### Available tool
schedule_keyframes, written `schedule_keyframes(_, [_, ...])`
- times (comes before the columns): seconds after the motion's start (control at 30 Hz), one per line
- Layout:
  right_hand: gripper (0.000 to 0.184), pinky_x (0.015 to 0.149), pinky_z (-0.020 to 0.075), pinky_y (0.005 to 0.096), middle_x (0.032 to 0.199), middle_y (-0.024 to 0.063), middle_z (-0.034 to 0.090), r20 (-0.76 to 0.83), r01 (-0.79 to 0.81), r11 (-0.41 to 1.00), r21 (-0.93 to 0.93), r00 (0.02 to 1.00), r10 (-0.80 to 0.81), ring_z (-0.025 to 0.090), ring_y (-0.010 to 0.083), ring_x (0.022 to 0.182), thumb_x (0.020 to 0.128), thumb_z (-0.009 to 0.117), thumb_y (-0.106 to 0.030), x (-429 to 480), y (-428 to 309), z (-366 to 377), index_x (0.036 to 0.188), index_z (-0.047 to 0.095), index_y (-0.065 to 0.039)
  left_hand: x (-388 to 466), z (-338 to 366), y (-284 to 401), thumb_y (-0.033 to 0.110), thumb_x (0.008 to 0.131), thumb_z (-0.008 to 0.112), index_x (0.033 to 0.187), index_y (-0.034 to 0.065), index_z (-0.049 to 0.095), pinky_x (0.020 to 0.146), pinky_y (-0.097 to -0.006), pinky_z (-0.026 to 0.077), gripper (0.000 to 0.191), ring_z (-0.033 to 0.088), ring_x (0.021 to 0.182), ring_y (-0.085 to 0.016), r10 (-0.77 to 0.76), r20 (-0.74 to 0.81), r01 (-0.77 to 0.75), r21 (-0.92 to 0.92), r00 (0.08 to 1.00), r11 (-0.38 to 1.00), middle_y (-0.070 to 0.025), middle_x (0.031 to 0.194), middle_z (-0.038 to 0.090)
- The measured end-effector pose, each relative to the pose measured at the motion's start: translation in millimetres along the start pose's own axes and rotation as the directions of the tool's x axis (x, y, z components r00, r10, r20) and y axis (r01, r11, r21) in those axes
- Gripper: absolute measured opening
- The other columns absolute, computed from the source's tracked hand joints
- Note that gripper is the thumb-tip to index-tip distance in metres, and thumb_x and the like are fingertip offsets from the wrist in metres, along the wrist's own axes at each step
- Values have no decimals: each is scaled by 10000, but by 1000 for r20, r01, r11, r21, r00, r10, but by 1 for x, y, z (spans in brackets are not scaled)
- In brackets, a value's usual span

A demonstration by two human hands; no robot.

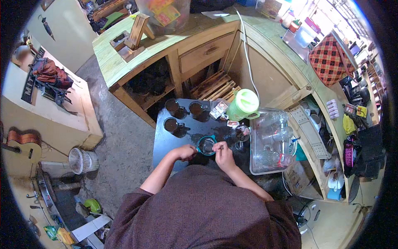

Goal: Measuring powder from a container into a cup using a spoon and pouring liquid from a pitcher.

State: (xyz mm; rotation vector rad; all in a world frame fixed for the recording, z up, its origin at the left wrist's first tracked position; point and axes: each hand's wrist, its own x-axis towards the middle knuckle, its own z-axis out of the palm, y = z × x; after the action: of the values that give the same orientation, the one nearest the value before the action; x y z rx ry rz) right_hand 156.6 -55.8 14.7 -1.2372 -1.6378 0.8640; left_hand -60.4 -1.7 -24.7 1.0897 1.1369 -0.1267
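Observation:
My left hand (186, 152) grips the handle of a teal-rimmed mesh strainer (206, 145) above the front of a dark table (161, 146). At the strainer's right rim is my right hand (222, 149), its fingers curled together around a thin thing too small to name. Several glass mugs with dark contents, one of them a mug (171, 125), stand at the table's back left. To the right of the strainer is a glass mug (242, 133) with dark matter inside. A light green lidded plastic pitcher (244, 104) stands behind it, beside small packets (219, 109).
A clear plastic tray (256, 169) with glasses lying in it takes up the table's right end. A wooden counter with shelves (205, 51) curves behind and to the right, and a white cable (247, 56) hangs down its front. A white bucket (84, 161) is on the floor at left.

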Motion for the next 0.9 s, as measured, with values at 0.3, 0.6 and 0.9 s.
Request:
schedule_keyframes(0.3, [72,670,497,353,756,138,571,-16,-13,998,57,1000,14,619,278,711,872,440,46,12,-4,-3,903,442,-20,-4,-1,7,302,917,470,755,65,534,355,-302,313,294,420,417,-144,-32,16,33,-28,999,999,-32,575,490])
schedule_keyframes(0.6, [109,693,494,375,838,154,583,26,2,997,-82,1000,0,614,327,774,817,448,62,8,-2,5,896,485,-3,1,-2,3,321,919,473,763,60,547,350,-304,308,313,415,408,-139,-37,21,38,-48,999,998,-28,571,496])
schedule_keyframes(0.9, [114,714,508,327,814,143,592,27,-3,1000,26,1000,2,642,228,788,871,413,109,13,-4,-1,855,460,7,-2,0,2,307,912,472,708,63,524,353,-308,315,323,419,410,-143,40,26,-40,-19,999,999,-31,564,490])
